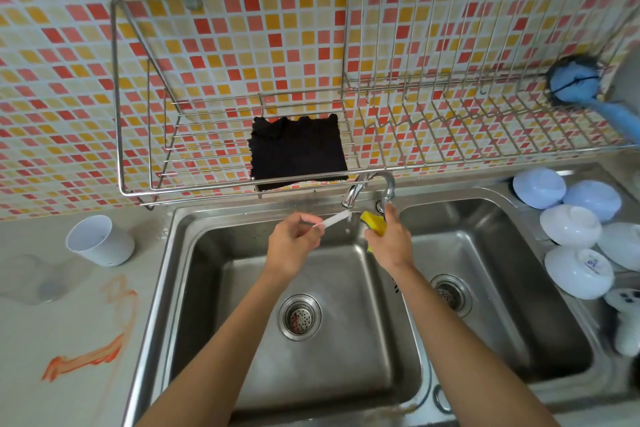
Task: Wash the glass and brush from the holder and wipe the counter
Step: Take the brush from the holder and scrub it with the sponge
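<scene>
Over the left basin of the steel sink (pixel 194 253), my left hand (pixel 294 243) pinches a small white brush (pixel 334 220), its head pointing right toward the tap (pixel 379 189). My right hand (pixel 389 241) grips a yellow sponge (pixel 374 221) just below the tap spout, close to the brush head. A white cup (pixel 98 241) lies tilted on the grey counter (pixel 69 392) to the left of the sink. A clear glass-like item (pixel 45 279) sits blurred at the far left. Orange smears (pixel 86 355) mark the counter.
A wire rack (pixel 119 108) hangs on the tiled wall above the sink and carries a black cloth (pixel 298 151) and a blue brush (pixel 576 83). Several white bowls (pixel 571 225) lie upside down on the drainer at the right. The right basin (pixel 502 288) holds nothing.
</scene>
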The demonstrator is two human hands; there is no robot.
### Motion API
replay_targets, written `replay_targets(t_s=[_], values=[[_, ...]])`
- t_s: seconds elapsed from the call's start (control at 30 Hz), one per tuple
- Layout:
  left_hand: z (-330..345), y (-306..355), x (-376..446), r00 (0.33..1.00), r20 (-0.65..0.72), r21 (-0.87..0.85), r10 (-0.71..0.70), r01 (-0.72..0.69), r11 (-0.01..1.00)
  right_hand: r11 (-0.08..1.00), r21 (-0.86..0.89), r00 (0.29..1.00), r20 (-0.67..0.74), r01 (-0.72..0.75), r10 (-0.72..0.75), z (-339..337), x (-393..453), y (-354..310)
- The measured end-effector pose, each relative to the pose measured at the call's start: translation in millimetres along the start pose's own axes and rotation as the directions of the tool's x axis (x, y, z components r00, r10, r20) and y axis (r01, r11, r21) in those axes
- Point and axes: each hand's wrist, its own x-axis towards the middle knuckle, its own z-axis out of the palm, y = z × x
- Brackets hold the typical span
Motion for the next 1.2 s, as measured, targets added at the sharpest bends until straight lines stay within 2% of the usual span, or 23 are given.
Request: replay_targets(t_s=[0.2,0.43,0.53,0.6,0.67,0.77,0.83,0.9,0.97,1.07,1.13,1.2], values=[[15.8,9.4,-2.4,0.986,0.016,0.27,0.165,-0.163,0.949,1.0,-0.016,1.0,0.021,-0.009,0.01,-0.8,0.7,0.6],[33.5,20.8,6.2,0.967,0.056,0.344,0.248,-0.252,0.904,0.996,0.088,0.999,-0.029,0.032,-0.029,-2.0,-4.7,0.0],[34.6,23.4,8.7,0.961,0.058,0.347,0.272,-0.275,0.897,0.975,0.214,0.994,-0.107,0.056,-0.034,5.1,-7.6,3.9],[31.9,22.5,9.1,0.961,0.05,0.323,0.271,-0.272,0.906,0.903,0.429,0.993,-0.107,0.0,0.051,10.0,-12.5,1.9],[26.8,20.6,7.6,0.963,0.041,0.305,0.265,-0.265,0.915,0.771,0.634,0.99,-0.062,-0.059,0.127,9.8,-19.3,-3.0],[14.7,17.3,5.1,0.963,0.021,0.314,0.27,-0.263,0.912,0.596,0.787,0.982,0.058,-0.157,0.181,7.4,-22.0,-14.4],[0.1,16.8,0.7,0.96,-0.005,0.326,0.28,-0.263,0.908,0.492,0.82,0.954,0.226,-0.295,0.195,11.3,-23.3,-23.0],[-20.3,14.8,-6.0,0.955,-0.067,0.333,0.287,-0.25,0.909,0.428,0.804,0.91,0.388,-0.412,0.145,19.0,-26.5,-32.2],[-41.9,10.8,-12.7,0.951,-0.135,0.321,0.278,-0.224,0.92,0.39,0.798,0.881,0.464,-0.46,0.089,27.7,-28.1,-37.5],[-63.1,-0.2,-16.1,0.949,-0.198,0.306,0.243,-0.176,0.936,0.369,0.819,0.889,0.455,-0.439,0.047,25.5,-27.6,-43.2],[-72.4,-7.5,-16.3,0.949,-0.22,0.329,0.227,-0.147,0.933,0.403,0.807,0.895,0.438,-0.432,0.083,21.9,-24.0,-45.9],[-79.9,-15.6,-15.5,0.951,-0.225,0.369,0.212,-0.119,0.922,0.482,0.765,0.895,0.433,-0.427,0.107,20.8,-21.5,-50.1]])
